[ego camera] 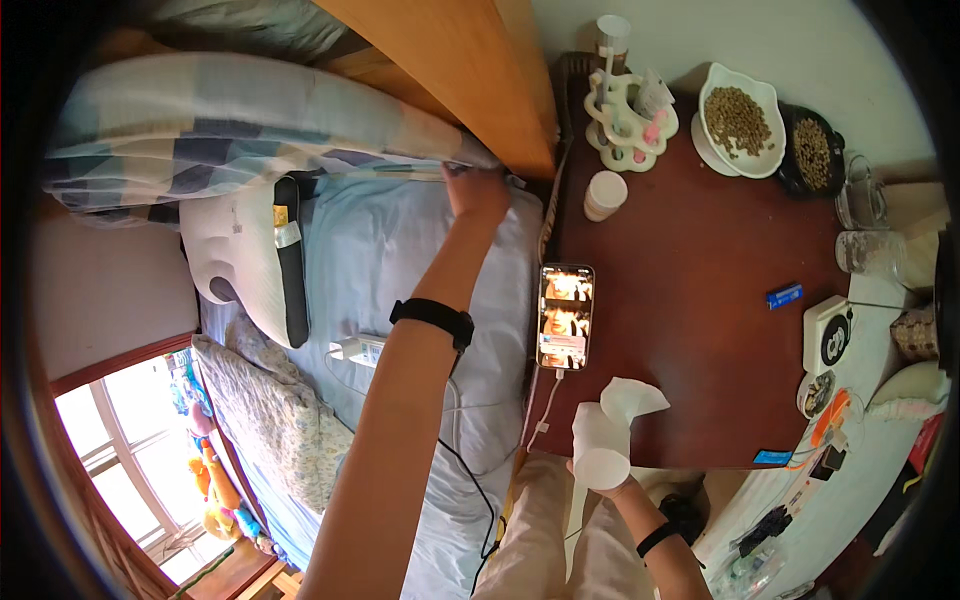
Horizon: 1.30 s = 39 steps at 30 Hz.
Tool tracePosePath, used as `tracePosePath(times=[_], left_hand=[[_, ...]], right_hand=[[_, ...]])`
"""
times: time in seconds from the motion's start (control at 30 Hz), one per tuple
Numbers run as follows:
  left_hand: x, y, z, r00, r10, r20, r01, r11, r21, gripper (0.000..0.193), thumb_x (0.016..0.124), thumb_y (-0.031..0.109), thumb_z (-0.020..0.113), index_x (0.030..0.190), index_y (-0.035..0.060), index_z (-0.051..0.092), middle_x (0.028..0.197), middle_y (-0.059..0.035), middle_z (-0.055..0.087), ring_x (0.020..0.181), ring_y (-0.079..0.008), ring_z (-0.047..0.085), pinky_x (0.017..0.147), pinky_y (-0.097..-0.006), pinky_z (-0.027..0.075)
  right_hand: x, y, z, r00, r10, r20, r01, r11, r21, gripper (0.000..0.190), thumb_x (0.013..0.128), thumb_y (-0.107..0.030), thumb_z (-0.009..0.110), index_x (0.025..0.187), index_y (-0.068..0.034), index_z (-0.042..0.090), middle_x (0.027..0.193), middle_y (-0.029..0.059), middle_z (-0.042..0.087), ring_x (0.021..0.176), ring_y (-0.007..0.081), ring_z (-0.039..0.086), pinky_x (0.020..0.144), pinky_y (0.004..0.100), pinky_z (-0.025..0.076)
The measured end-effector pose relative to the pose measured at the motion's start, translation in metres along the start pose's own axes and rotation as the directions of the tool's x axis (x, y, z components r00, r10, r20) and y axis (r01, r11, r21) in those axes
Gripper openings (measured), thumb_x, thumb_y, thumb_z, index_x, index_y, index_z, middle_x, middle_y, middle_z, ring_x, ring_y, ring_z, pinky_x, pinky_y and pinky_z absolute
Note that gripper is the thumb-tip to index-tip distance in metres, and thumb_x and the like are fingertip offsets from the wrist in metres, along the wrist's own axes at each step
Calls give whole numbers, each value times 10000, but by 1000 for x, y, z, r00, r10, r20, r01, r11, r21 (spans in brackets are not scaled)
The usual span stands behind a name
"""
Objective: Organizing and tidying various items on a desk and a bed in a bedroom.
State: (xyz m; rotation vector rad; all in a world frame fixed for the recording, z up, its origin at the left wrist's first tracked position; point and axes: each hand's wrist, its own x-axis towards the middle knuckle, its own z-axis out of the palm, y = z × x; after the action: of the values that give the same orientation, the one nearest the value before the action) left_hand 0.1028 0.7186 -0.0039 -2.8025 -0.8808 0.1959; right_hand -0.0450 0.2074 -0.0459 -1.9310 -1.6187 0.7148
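My left hand is stretched far forward over the bed's light blue sheet, at the lower edge of a checkered cloth beside a wooden board. Its fingers are blurred and partly hidden, so whether they grip anything cannot be told. Low in the view, my right hand is around the underside of a white paper roll, whose loose end curls over the dark red table. A lit phone with a charging cable plugged in lies at the table's left edge.
White pillow, power strip and cables lie on the bed. The table bears a lidded cup, a cup rack, a white bowl of brown pellets, a dark bowl, glass jars and a blue packet.
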Motion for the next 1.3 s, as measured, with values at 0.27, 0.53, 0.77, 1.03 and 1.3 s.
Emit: tracePosePath(times=[0.27, 0.53, 0.77, 1.03, 1.3], left_hand=[[-30, -25, -24, 963, -95, 252, 181, 921, -346, 286, 848, 257, 478, 992, 77, 648, 951, -152, 658, 943, -306, 614, 967, -417, 375], [-45, -34, -3, 981, -106, -159, 24, 895, -446, 300, 872, 238, 431, 993, 34, 614, 1085, -184, 584, 1033, -338, 537, 965, -466, 350], [-22, -33, -11, 943, 55, 329, 12, 980, -198, 320, 872, 268, 434, 1033, 56, 612, 1090, -176, 594, 1029, -327, 548, 897, -453, 392], [-65, -44, -6, 984, -176, -27, 131, 817, -561, 336, 863, 267, 480, 1103, 58, 588, 1181, -128, 538, 1077, -294, 520, 932, -414, 380], [-79, -49, -20, 883, -408, -232, 179, 750, -636, 133, 772, 150, 581, 817, 25, 575, 914, -136, 534, 926, -320, 511, 839, -427, 401]], right_hand=[[22, -14, -26, 980, 199, -30, -193, 972, 132, 227, 817, -313, 586, 882, -99, 547, 851, 66, 568, 818, 263, 552, 722, 383, 462], [55, -29, -49, 947, 317, -57, -296, 927, 231, 184, 804, -284, 578, 789, -114, 508, 774, 54, 523, 752, 255, 530, 661, 377, 445], [49, -37, -68, 961, 276, 16, -276, 951, 139, 184, 792, -259, 571, 707, -128, 474, 706, 44, 484, 694, 249, 512, 608, 373, 430], [38, -32, -58, 984, -26, 178, 77, 954, -290, 106, 693, -205, 575, 677, -169, 477, 664, 23, 405, 663, 208, 515, 543, 389, 417], [44, -42, -71, 972, -44, 230, 102, 963, -250, 97, 719, -178, 565, 677, -148, 483, 685, 34, 433, 694, 221, 524, 597, 383, 434]])
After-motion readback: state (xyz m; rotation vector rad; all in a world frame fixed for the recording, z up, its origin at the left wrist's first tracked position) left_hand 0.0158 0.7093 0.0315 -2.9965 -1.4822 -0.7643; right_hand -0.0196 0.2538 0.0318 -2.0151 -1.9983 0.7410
